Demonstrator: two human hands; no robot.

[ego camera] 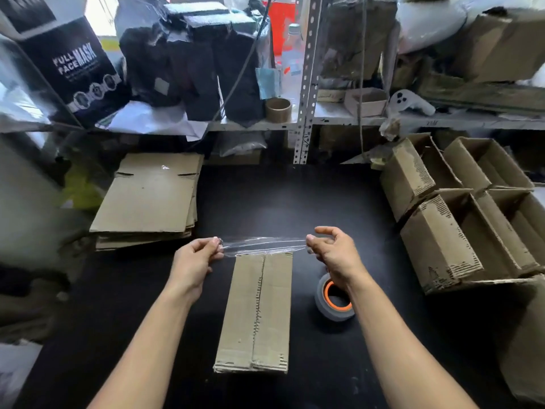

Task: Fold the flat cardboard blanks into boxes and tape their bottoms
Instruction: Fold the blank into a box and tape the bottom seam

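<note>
The dark counter (295, 202) lies bare between the flat blanks (147, 196) at left and the folded boxes (460, 219) at right. The box (256, 311) stands centred, bottom seam up. The tape roll (334, 302) sits just right. Left hand (194, 261) and right hand (333, 252) each have a pinching grip on the tape strip (264, 245), stretched over the box's far edge.

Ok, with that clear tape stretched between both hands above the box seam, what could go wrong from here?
1. The clear tape strip already looks wrinkled between the left hand and right hand, so it may stick to itself.
2. It runs across the far end of the folded brown cardboard box, not along its centre seam, so it could land crooked.
3. The grey tape roll with the orange core sits under the right wrist and might get knocked.
</note>
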